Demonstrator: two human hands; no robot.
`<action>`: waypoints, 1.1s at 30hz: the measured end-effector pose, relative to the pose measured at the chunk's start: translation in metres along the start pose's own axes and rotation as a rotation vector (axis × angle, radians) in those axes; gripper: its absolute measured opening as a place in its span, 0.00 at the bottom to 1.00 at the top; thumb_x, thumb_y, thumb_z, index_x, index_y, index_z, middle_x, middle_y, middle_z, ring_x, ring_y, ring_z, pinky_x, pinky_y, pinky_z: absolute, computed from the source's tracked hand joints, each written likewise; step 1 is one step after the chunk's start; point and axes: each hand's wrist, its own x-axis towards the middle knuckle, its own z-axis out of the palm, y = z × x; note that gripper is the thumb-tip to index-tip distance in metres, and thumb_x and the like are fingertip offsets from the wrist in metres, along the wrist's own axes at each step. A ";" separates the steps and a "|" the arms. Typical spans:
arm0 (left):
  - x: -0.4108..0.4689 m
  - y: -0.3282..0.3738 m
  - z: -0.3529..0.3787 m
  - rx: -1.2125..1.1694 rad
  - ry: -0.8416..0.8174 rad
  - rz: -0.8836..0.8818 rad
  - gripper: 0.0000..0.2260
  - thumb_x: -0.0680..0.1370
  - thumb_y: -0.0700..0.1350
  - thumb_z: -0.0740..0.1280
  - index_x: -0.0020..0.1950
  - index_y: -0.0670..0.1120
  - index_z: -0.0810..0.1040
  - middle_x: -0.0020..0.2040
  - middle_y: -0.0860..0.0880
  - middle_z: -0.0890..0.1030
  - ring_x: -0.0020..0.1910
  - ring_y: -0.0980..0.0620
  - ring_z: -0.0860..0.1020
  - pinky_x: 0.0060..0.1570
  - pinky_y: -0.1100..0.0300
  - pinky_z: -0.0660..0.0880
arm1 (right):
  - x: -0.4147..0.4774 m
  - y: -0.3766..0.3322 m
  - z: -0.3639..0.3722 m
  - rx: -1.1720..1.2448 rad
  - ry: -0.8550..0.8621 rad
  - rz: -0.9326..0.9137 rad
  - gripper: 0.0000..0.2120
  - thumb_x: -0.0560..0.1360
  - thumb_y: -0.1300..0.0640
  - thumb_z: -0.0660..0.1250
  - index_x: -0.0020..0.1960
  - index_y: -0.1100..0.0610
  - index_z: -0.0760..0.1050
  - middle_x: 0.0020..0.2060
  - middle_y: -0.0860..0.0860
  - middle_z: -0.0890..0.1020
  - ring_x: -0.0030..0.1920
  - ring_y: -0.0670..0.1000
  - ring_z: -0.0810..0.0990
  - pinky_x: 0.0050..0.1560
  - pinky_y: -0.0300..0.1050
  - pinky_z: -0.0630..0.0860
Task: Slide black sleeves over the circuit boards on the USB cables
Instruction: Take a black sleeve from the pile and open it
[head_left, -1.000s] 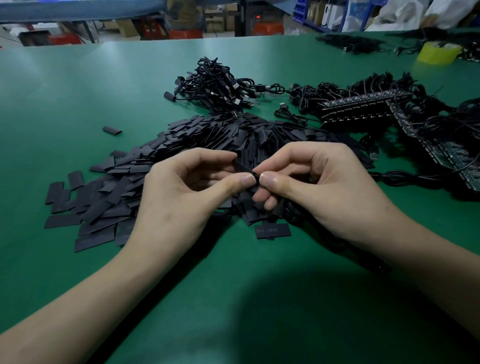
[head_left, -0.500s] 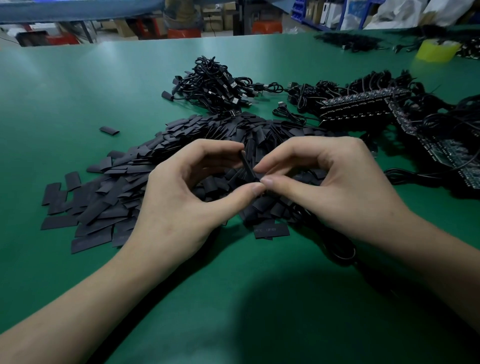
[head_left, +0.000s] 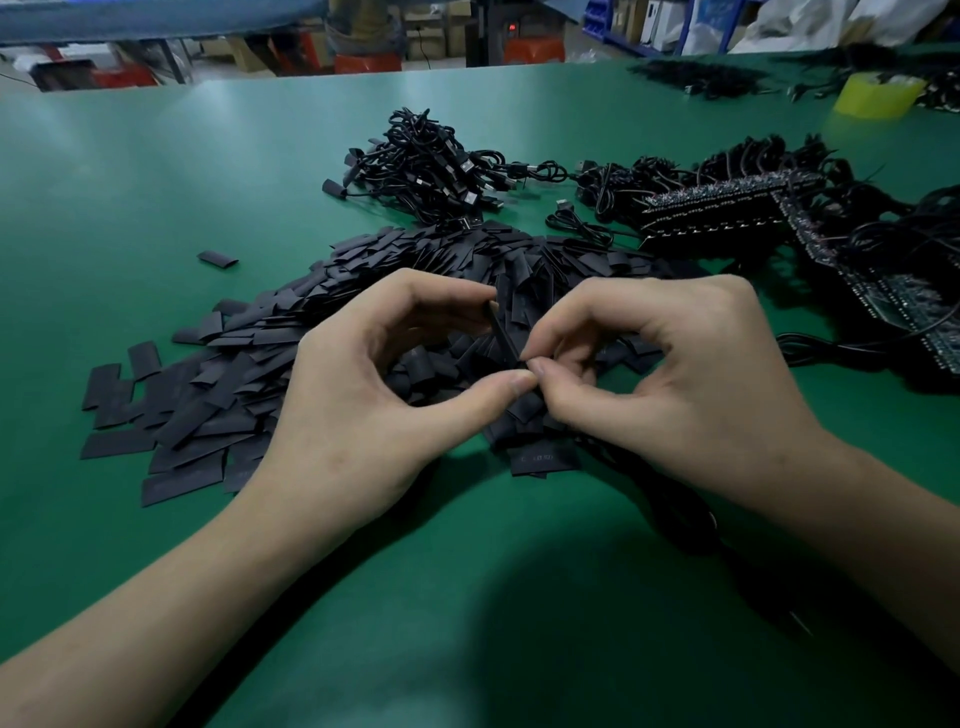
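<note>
Green table (head_left: 208, 171); cluttered storeroom shelves (head_left: 639, 26) behind

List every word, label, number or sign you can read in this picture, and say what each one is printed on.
Nothing here can be read in full.
Pale print on the flat black sleeve lying nearest the camera: too faint and blurred to read.
Red display on a dark unit beyond the table: too small to read.
Held sleeve: no print visible.

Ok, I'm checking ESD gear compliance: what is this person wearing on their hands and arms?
Nothing: the left hand and right hand are bare, no gloves, rings, watch or wrist strap; both forearms show no sleeves up to the picture's edge.
</note>
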 end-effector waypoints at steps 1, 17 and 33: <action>0.000 0.000 0.000 0.011 -0.003 0.007 0.20 0.70 0.51 0.78 0.60 0.48 0.81 0.54 0.52 0.85 0.57 0.51 0.83 0.60 0.61 0.77 | 0.000 0.000 0.001 0.035 -0.009 0.028 0.06 0.71 0.64 0.75 0.42 0.54 0.83 0.30 0.47 0.81 0.32 0.47 0.80 0.37 0.34 0.75; 0.004 -0.010 -0.003 0.004 0.151 -0.041 0.25 0.71 0.49 0.79 0.66 0.49 0.79 0.53 0.51 0.84 0.55 0.53 0.83 0.59 0.60 0.78 | 0.002 0.001 -0.001 0.119 -0.258 0.243 0.07 0.75 0.45 0.71 0.46 0.48 0.82 0.36 0.46 0.83 0.39 0.49 0.82 0.42 0.46 0.78; 0.008 -0.021 -0.015 0.031 0.346 -0.155 0.25 0.74 0.56 0.75 0.69 0.59 0.73 0.53 0.56 0.81 0.55 0.57 0.81 0.57 0.60 0.79 | 0.016 0.009 -0.016 0.033 -0.318 0.393 0.13 0.79 0.47 0.65 0.39 0.51 0.76 0.32 0.47 0.83 0.31 0.41 0.81 0.36 0.37 0.74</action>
